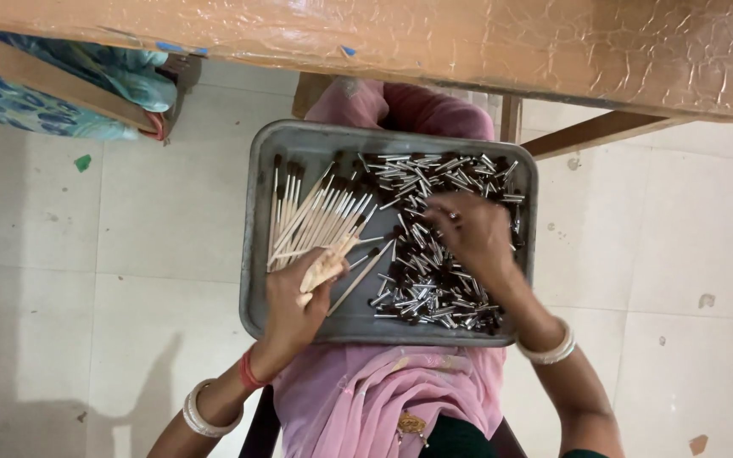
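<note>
Wooden stick (326, 267) in left hand (294, 305), fingers pinching it, pointing up-right, right hand (472, 233) fingers spread over ferrules (434, 280)

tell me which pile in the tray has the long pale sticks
The pile by the left hand: long pale sticks with dark tips, at the metal tray's left end. The right hand rests on short silver tubes.

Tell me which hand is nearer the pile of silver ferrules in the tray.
Right. The right hand rests on the pile of silver ferrules; the left hand is beside it, holding a stick near the wooden handles.
</note>
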